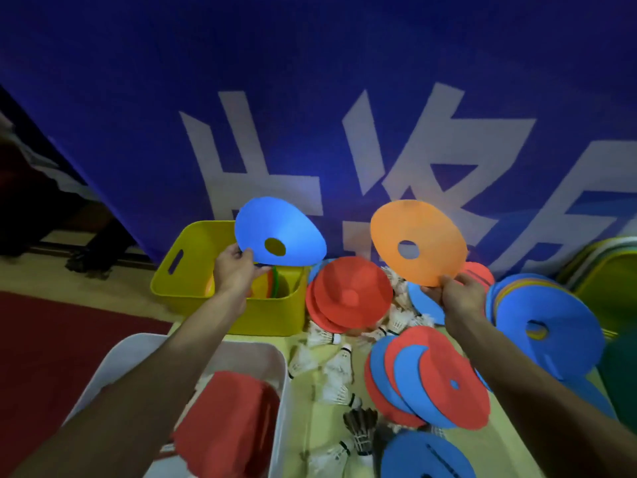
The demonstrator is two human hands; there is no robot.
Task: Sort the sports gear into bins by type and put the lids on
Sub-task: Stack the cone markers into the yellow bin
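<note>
My left hand [235, 270] pinches the rim of a blue disc cone [275, 229] and holds it up over the yellow bin [193, 250], which has coloured cones inside. My right hand [460, 294] pinches the lower rim of an orange disc cone [418, 236], raised above the table. Below lie a red cone stack [351, 291], a mixed red and blue pile [431, 377] and a blue-topped stack [548, 322]. White shuttlecocks [336, 370] are scattered between the piles.
A white bin [279, 374] at the front left holds red cloth [231, 419]. A blue banner [310, 98] hangs right behind the table. Yellow-green lids or bins [606, 270] stand at the far right. Red carpet [51, 339] lies to the left.
</note>
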